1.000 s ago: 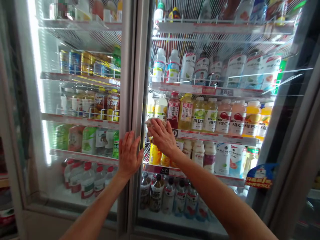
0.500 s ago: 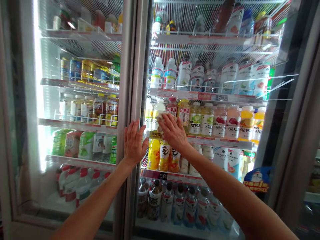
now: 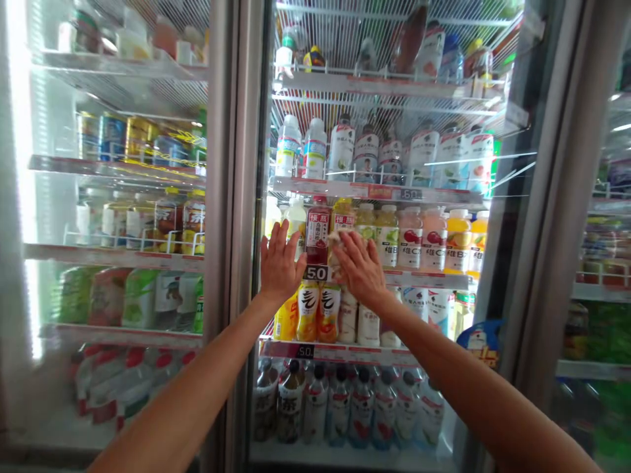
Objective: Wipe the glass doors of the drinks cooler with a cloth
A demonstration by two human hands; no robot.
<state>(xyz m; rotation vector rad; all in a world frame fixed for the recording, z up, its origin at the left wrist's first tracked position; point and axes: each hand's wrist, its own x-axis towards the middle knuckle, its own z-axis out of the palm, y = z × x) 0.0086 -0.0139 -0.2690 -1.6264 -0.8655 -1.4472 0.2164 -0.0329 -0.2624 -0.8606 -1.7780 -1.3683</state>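
Observation:
My left hand (image 3: 282, 266) lies open against the glass of the right cooler door, fingers stretched upward, close to the metal door frame (image 3: 246, 197). Under the spread fingers of my right hand (image 3: 363, 270) is a pale, crumpled cloth (image 3: 336, 244), pressed to the same glass. Behind the glass, between my hands, a dark red drink bottle (image 3: 318, 230) and a price tag (image 3: 316, 272) show. A yellow drink bottle (image 3: 344, 213) is partly covered by the cloth and my right hand.
Shelves of bottles stand behind the glass, with white-labelled bottles (image 3: 342, 148) above and dark-capped bottles (image 3: 362, 407) at the bottom. Cans (image 3: 112, 136) fill part of the left cooler. A blue sticker (image 3: 478, 341) is on the door's lower right.
My right hand has slid the cloth rightward across the glass. My left hand has moved right, from the door frame onto the glass. The view has shifted right.

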